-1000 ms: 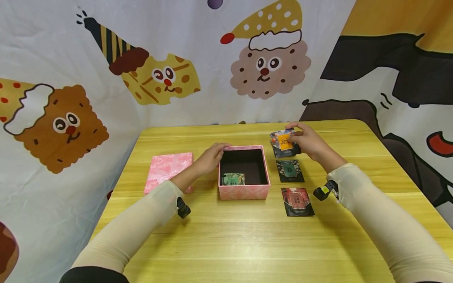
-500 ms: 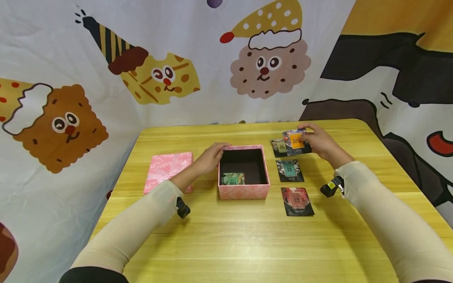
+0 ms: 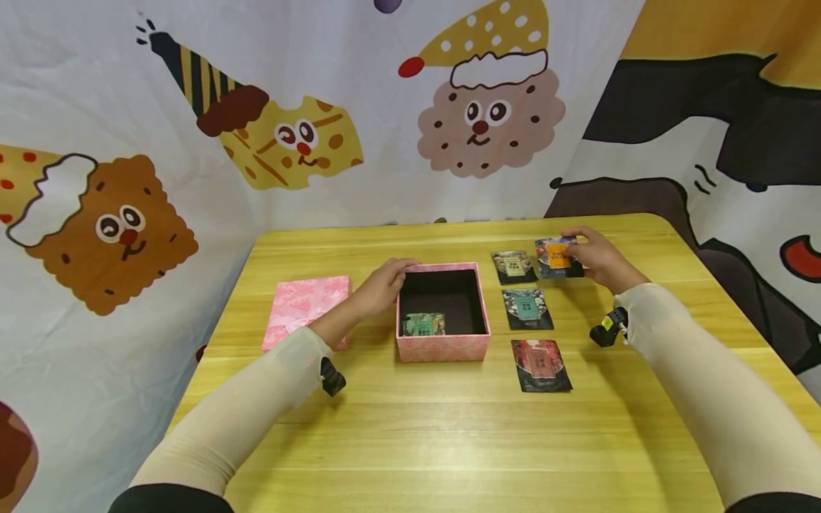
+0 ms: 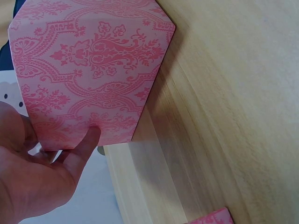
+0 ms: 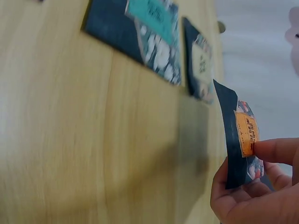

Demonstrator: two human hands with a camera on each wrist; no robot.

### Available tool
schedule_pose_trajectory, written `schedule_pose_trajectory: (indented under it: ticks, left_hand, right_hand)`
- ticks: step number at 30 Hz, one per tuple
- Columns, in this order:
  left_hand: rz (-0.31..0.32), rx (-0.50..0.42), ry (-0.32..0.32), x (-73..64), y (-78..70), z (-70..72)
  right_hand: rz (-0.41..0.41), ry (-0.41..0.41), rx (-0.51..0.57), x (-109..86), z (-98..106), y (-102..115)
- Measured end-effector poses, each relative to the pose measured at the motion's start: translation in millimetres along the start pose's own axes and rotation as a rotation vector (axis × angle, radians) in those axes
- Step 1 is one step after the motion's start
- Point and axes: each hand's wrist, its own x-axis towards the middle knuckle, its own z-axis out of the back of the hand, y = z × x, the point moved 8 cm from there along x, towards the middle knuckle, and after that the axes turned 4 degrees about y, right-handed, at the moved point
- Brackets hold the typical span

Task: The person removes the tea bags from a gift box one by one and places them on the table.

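My right hand (image 3: pixel 596 255) pinches a dark sachet with an orange label (image 5: pixel 246 134), thumb on its front and fingers behind. In the right wrist view it is tilted and appears raised off the table. To its left lies a sachet with a pale yellow-green label (image 3: pixel 514 267). Nearer are a teal-labelled sachet (image 3: pixel 528 308) and a red one (image 3: pixel 541 365). My left hand (image 3: pixel 382 286) grips the far left corner of the open pink box (image 3: pixel 442 348), one digit against the patterned side wall (image 4: pixel 100 70). A green sachet (image 3: pixel 425 324) lies inside the box, near its front wall.
A pink lid (image 3: pixel 304 306) with a ribbon lies left of the box, partly behind my left forearm. Everything rests on a light wooden table (image 3: pixel 436 434). A cartoon-printed cloth (image 3: pixel 385 192) hangs behind the table's far edge.
My right hand has carried the orange-labelled sachet rightward, off the yellow-green-labelled one, which is now fully uncovered. The left hand and the box have stayed in place.
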Motion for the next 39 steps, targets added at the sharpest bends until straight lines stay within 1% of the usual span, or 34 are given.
schedule_pose_trajectory:
  ticks: [5, 14, 17, 21, 24, 32, 36, 39]
  left_hand:
    - [0.001, 0.003, -0.001, 0.2, 0.8, 0.0]
    - [-0.001, -0.003, 0.010, -0.5, -0.7, -0.5]
    - [0.004, -0.005, 0.008, -0.4, -0.6, -0.3]
    - [0.008, -0.003, 0.004, 0.1, -0.3, 0.6]
    - [0.010, -0.006, 0.009, 0.5, 0.4, 0.2]
    - [0.005, -0.006, 0.011, 1.1, 1.4, -0.7]
    - [0.006, -0.001, 0.007, 2.0, 2.5, -0.3]
    - [0.013, -0.005, 0.005, 2.4, 3.7, 0.0]
  right_hand:
    - [-0.036, -0.008, -0.049, 8.3, 6, -11]
    - [-0.047, -0.028, -0.138, 17.1, 11, -16]
    - [-0.036, -0.043, -0.171, 20.5, 12, -17]
    - [0.021, -0.084, -0.242, 24.9, 12, -17]
    - [0.056, -0.123, -0.309, 24.1, 12, -16]
    - [0.082, -0.202, -0.442, 17.3, 12, -14]
    - [0.078, -0.231, -0.469, 15.8, 14, -13]
    - [0.076, -0.247, -0.450, 14.5, 16, -12]
